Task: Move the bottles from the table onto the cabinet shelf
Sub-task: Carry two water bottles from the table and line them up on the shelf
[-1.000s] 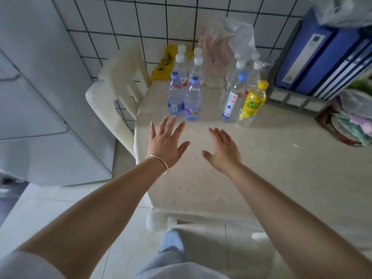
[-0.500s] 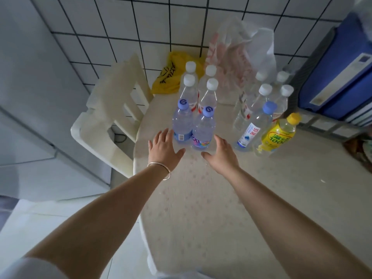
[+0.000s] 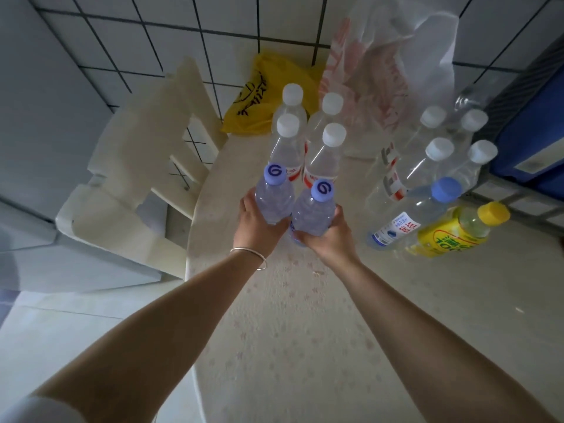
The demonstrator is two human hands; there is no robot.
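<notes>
Clear plastic filled both hands. The left hand (image 3: 255,230) was wrapped around the left lilac-capped bottle (image 3: 273,199), low on its body. The right hand (image 3: 328,238) was curled around the right lilac-capped bottle (image 3: 313,212) in the same way. The two bottles stood side by side, touching, close to the left edge of the counter (image 3: 305,331). I could not tell if their bottoms sat on the counter. A thin silver bangle (image 3: 251,254) sat on the left wrist.

Just behind them stood four white-capped bottles (image 3: 324,157) with red and white labels, packed in a square. To the right, another bunch of white-capped bottles (image 3: 427,166) stood near the wall. In front of that bunch were a blue-capped bottle (image 3: 409,218) and a yellow drink bottle (image 3: 451,233) with a yellow cap, next to each other.

A yellow bag (image 3: 259,96) and a see-through plastic bag (image 3: 390,56) rested against the white tiled wall (image 3: 183,25). A cream plastic chair (image 3: 137,166) stood left of the counter. A blue box (image 3: 531,132) sat on the far right.
</notes>
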